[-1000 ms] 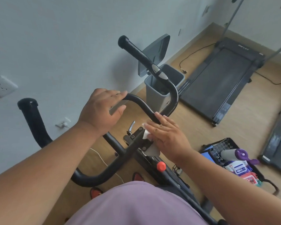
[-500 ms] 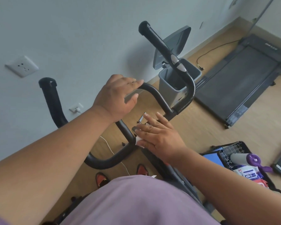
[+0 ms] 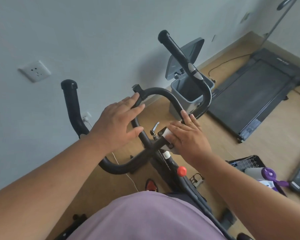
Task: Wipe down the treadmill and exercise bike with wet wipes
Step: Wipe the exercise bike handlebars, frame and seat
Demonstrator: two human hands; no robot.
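Progress looks partial: the work is on the bike (image 3: 163,158), at the clamp where the handlebar (image 3: 164,94) meets the stem. The right hand (image 3: 189,137) lies flat over a white wipe (image 3: 167,134), fingers straight, pressing it onto the clamp block just beside the small silver lever (image 3: 155,128); its fingertips reach up to the bar's right curve. Only an edge of the wipe shows under the fingers. The left hand (image 3: 116,125) rests on the bar's left side with fingers spread and relaxed, not curled round it, seemingly steadying the bike. Nothing is held in it.

What is done so far cannot be read off the surfaces; no wet sheen or streaks show on the bar, the two upright grips or the frame below the red knob (image 3: 181,171). By my reckoning the bike is mid-wipe, with the grips, frame and lower parts possibly still to do.

The treadmill (image 3: 260,90) lies flat on the floor well apart, beyond the open grey bin (image 3: 185,94), with no hand or wipe near it; whether it is already cleaned I cannot tell. A black basket (image 3: 246,161) of supplies sits on the floor to the right, where fresh wipes may be.
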